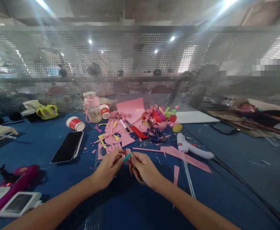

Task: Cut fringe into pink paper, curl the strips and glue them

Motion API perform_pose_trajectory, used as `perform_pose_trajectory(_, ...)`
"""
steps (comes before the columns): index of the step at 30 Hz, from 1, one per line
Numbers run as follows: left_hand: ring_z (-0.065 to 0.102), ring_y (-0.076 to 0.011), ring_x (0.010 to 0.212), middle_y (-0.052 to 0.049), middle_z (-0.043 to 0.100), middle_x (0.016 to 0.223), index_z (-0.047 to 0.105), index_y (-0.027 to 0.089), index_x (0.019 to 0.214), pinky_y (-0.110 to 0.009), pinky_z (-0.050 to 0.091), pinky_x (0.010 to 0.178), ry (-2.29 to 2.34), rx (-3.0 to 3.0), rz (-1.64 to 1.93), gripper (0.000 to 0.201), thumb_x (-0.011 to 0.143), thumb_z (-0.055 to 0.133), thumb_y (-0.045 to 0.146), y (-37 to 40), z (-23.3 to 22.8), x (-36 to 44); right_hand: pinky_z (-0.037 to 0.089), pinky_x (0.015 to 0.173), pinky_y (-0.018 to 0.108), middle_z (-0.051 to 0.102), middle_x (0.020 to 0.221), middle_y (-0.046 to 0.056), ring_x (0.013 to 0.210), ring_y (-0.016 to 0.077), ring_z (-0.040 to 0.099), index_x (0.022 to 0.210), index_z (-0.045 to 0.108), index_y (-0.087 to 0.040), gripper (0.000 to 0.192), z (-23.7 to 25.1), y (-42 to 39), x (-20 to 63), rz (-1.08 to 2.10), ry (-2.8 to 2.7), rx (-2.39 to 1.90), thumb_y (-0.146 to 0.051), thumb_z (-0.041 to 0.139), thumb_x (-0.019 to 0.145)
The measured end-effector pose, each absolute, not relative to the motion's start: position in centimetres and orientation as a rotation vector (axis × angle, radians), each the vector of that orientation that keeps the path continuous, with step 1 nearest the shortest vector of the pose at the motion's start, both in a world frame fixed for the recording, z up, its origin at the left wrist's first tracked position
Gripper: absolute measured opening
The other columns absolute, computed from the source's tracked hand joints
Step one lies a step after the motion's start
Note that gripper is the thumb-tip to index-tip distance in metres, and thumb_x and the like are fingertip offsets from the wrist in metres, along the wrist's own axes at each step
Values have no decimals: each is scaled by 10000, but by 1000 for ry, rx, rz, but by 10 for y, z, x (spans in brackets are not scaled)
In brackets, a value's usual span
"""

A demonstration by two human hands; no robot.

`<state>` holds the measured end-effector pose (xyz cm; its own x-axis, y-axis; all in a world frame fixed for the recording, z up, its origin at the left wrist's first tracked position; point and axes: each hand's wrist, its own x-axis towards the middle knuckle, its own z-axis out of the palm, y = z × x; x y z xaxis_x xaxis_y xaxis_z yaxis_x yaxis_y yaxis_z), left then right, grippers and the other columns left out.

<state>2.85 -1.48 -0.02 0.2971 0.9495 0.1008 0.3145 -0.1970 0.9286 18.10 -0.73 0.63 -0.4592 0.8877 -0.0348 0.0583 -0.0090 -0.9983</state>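
My left hand [106, 168] and my right hand [145, 167] meet above the front of the blue table, fingertips pinched together. Between them is a small pink foam or paper piece [128, 150], mostly covered by the fingers. A teal patch shows at my left thumb tip; whether it is a nail or a separate bit, I cannot tell. Just beyond the hands lie cut pink sheets and scraps [128, 139]. On these rest a red box cutter [138, 131], a white marker [124, 125] and dark-handled scissors [156, 135]. Right of my hands lies a long pink strip [197, 163].
A white glue gun [194, 149] with a clear glue stick [189, 179] lies right, its black cord running forward. Left are a phone [68, 147], paper cups [75, 123], a pink-lidded bottle [92, 107] and a magenta device [13, 188]. Colourful shapes [156, 117] are piled behind.
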Motion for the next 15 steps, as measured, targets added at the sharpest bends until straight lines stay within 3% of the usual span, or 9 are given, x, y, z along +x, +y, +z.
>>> perform_pose_trajectory(4,266,-46,354,100,318,458,481,171,1004,-130,254,314,1138,1584,890,341,787,463,433,-14,1,29,207,250,147,356,312,-101,212,39,291,654,431,-179,398,6,-8,179,1520,-1580,-976,-544,370,802)
perform_pose_trajectory(7,269,-46,342,99,347,465,491,186,1019,-135,281,291,1175,1555,855,355,760,492,429,-14,2,30,222,259,144,354,319,-98,219,34,293,643,436,-177,380,7,-9,180,1463,-1589,-1000,-502,362,826)
perform_pose_trajectory(12,322,-49,354,71,350,462,550,145,692,-157,301,319,1192,1659,893,278,753,485,409,-12,0,30,216,252,149,381,319,-83,209,33,308,569,412,-182,365,4,-8,182,1403,-1612,-1091,-426,384,838)
perform_pose_trajectory(15,331,-48,350,69,370,455,542,151,682,-158,274,333,1239,1682,962,249,752,500,386,-12,-1,29,216,252,144,394,314,-71,209,33,321,540,413,-176,394,4,-8,181,1402,-1605,-1123,-420,366,846)
